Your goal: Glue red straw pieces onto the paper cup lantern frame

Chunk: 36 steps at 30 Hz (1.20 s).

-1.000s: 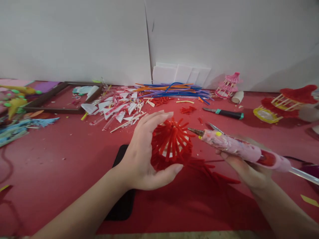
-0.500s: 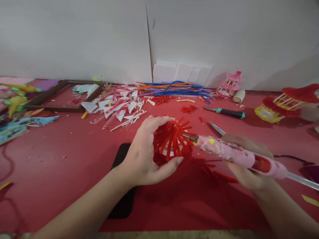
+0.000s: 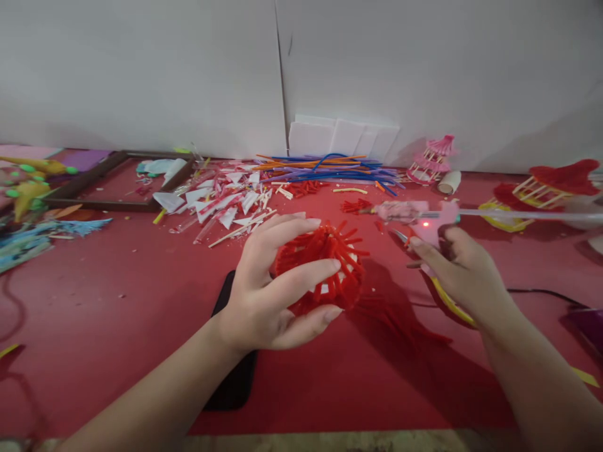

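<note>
A domed piece of red fuzzy strips [image 3: 351, 276], with white showing between the strips, stands on the red table. My left hand [image 3: 277, 282] is wrapped round its left side, fingers curved over the strips and thumb along the front. At the right, my right hand [image 3: 464, 267] has its fingers round the lower part of a pink glue gun [image 3: 400, 211]. The gun's nozzle points left, a small red light glows on its body, and a long clear glue stick sticks out behind. Scissors [image 3: 400, 235] lie partly hidden beside my right hand.
A black phone [image 3: 230, 383] lies under my left forearm. Blue, orange and purple strips [image 3: 330, 168] and white-pink scraps [image 3: 226, 201] line the back. An empty brown frame [image 3: 113, 205] is at left. Pink [image 3: 431, 162] and red [image 3: 565, 182] tiered models stand at right.
My right hand has moved the glue gun up and away from the red piece, turning it level. My left forefinger or middle finger now reaches across the strips, which have shifted slightly.
</note>
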### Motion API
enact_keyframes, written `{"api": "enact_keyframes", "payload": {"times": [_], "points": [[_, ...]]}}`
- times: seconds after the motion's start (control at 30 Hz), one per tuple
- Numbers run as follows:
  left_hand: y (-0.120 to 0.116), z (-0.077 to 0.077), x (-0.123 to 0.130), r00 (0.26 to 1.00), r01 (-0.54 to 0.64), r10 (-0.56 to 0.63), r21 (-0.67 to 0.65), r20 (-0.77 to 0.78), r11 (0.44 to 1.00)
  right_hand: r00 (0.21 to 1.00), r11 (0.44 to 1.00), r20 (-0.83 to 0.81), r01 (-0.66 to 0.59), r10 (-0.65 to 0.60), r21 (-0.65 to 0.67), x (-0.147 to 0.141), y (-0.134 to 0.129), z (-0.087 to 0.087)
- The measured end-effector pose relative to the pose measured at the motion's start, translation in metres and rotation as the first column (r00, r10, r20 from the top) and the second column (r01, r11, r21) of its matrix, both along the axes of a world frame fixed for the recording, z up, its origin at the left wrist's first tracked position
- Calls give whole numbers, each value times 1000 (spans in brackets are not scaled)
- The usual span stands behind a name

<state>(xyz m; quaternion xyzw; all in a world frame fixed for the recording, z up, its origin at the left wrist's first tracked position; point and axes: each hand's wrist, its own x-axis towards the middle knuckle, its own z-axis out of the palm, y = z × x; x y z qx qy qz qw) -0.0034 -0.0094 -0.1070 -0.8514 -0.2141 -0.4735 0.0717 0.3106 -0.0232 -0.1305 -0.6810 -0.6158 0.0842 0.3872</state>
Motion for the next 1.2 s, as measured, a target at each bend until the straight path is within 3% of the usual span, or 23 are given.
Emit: {"api": "enact_keyframes", "payload": {"times": [0.13, 0.27, 0.37, 0.43, 0.53, 0.6, 0.67, 0.7, 0.77, 0.87, 1.0, 1.2], "points": [[2, -4, -1, 998, -48, 49, 22, -50, 999, 963, 994, 267, 17, 14, -112, 15, 13, -6], [0, -5, -1, 999, -27, 27, 9, -36, 1000, 915, 982, 403, 66, 11, -177, 23, 20, -18], [-1, -1, 2, 997, 41, -32, -131, 69, 991, 907, 981, 421, 76, 6, -176, 25, 23, -27], [1, 5, 3, 983, 95, -39, -316, 180, 944, 900, 982, 437, 81, 1, -170, 26, 25, -32], [9, 16, 0, 973, 168, -47, -559, 224, 812, 890, 985, 454, 101, -26, -140, 24, 26, -35], [14, 22, -4, 978, 186, -78, -642, 193, 744, 887, 990, 456, 116, -69, -76, 17, 24, -32], [17, 25, -8, 979, 191, -92, -667, 182, 720, 903, 993, 415, 77, -106, 87, 3, 17, -22], [18, 26, -10, 979, 192, -93, -666, 180, 721, 924, 977, 370, 15, -96, 215, -7, 12, -15], [15, 28, -10, 979, 187, -88, -650, 183, 737, 954, 887, 295, -180, 52, 426, -31, -1, 3], [7, 32, -5, 988, 139, -61, -619, 145, 773, 921, 768, 239, -388, 307, 509, -67, -21, 27], [-7, 38, 5, 998, 17, 23, -558, 65, 830, 896, 715, 197, -438, 399, 545, -91, -34, 38], [-14, 37, 9, 996, -53, 79, -504, 32, 862, 912, 718, 209, -408, 354, 564, -95, -33, 29]]}}
